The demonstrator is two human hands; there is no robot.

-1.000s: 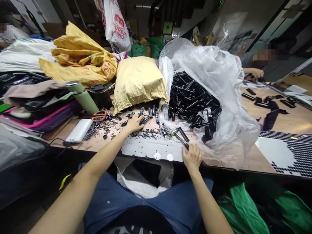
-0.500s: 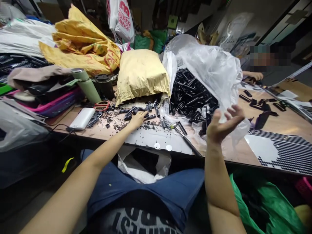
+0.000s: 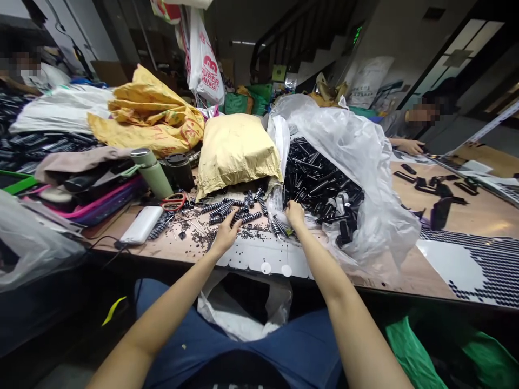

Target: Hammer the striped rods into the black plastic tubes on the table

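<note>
My left hand [image 3: 227, 234] is over the table, fingers apart, at the near side of a heap of black cylinders with rows of pale dots [image 3: 221, 212]. Tiny black pellets [image 3: 201, 237] lie scattered around it on the tabletop and a white sheet [image 3: 247, 254]. My right hand [image 3: 295, 214] is closed, fingers curled, at the left front edge of a pile of slim black plastic pieces [image 3: 312, 167]. Whatever its fingers hold is hidden. That pile spills from a clear plastic bag [image 3: 365, 146]. Just left of my right hand lie a few dark, pen-like pieces [image 3: 279, 227].
A stuffed yellow sack [image 3: 239, 151] stands behind the cylinders. To the left are red-handled scissors [image 3: 174, 201], a white power bank [image 3: 141, 225] and a green flask [image 3: 152, 174]. Black parts [image 3: 436, 186] and a dotted sheet [image 3: 494, 265] lie at right. Another person's hand [image 3: 409, 146] is beyond.
My right hand has come down and left from an open, raised pose to the black pile, and closed. My left hand has drawn back slightly from the cylinders. The view has tilted up.
</note>
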